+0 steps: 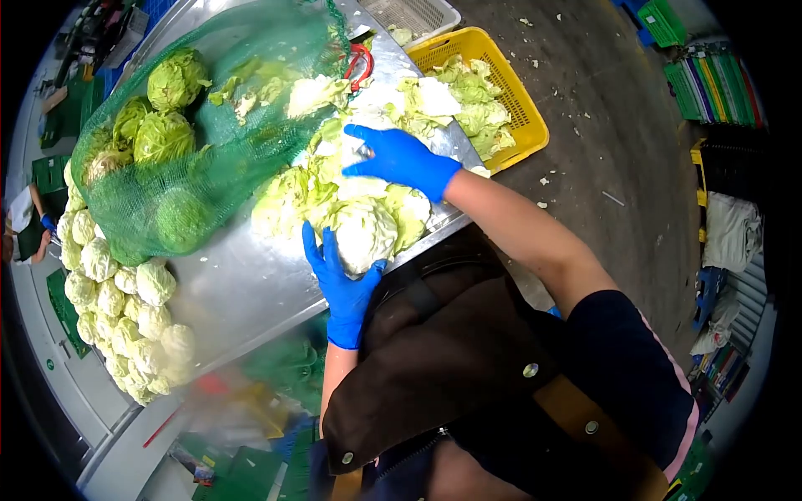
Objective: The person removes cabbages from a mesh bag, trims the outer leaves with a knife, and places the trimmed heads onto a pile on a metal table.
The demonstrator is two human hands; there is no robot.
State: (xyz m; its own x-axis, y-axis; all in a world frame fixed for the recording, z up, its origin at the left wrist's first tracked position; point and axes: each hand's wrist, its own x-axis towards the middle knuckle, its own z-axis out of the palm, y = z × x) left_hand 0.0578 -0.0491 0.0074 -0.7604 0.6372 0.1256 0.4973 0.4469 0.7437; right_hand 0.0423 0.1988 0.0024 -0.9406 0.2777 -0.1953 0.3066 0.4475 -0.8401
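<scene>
A pale green cabbage [363, 234] with its outer leaves stripped lies near the front edge of the metal table [242, 284]. My left hand [344, 288], in a blue glove, curves around its near side, thumb and fingers against it. Loose cabbage leaves [288, 200] spread around and beyond the cabbage. Over these leaves is my right hand [401, 160], also blue-gloved, with thumb and fingers apart; nothing held shows in it. A green mesh sack [242, 163] with several untrimmed cabbages [175, 79] inside lies to the left.
Many trimmed cabbages [125, 334] are piled at the table's left end. A yellow crate [530, 134] holding leaves stands past the right edge, beside a pale crate [430, 17]. A red looped handle [359, 67] lies by the sack. Another person [29, 221] is at far left.
</scene>
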